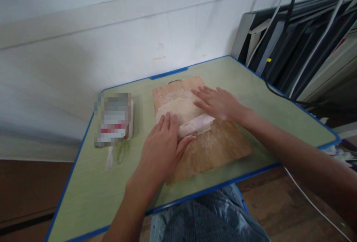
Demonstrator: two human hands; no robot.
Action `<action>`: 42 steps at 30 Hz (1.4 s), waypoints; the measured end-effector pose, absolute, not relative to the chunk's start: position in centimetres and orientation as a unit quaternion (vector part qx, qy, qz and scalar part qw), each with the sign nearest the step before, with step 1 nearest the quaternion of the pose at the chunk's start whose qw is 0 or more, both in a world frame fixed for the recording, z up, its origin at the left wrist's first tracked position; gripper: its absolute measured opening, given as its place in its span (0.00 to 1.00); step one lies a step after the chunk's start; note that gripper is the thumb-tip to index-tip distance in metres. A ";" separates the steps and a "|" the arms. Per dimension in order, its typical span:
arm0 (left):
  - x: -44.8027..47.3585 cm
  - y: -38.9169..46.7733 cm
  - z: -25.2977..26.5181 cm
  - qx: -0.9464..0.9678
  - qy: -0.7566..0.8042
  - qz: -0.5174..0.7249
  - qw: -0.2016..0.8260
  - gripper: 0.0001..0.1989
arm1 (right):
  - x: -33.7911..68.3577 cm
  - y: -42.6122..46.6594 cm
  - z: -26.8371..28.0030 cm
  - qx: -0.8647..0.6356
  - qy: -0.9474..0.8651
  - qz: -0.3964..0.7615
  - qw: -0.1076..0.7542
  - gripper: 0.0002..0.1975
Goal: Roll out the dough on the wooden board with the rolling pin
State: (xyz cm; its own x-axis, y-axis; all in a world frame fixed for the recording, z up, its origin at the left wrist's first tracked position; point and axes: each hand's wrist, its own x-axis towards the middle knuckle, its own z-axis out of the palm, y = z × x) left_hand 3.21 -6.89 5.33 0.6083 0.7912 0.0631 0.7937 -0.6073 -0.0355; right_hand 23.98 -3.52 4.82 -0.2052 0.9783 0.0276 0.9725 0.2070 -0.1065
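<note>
A flattened sheet of pale dough lies on a wooden board dusted with flour. Across its near part runs a whitish cylinder; whether it is a floured rolling pin or rolled-up dough, I cannot tell. My left hand rests over the cylinder's left end, fingers stretched forward onto the dough and thumb apart. Over the right end lies my right hand, palm down with fingers spread toward the left. Both palms hide the ends of the cylinder.
The board sits on a light green table with a blue edge. To the left stands a blurred-out container or packet. A white wall rises behind. Dark flat panels and hanging cables are at the right.
</note>
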 end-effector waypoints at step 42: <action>2.4 -3.9 4.3 -0.942 -0.329 -0.060 -0.016 0.35 | 24.1 -6.5 4.1 -0.615 -0.786 -0.003 0.072 0.30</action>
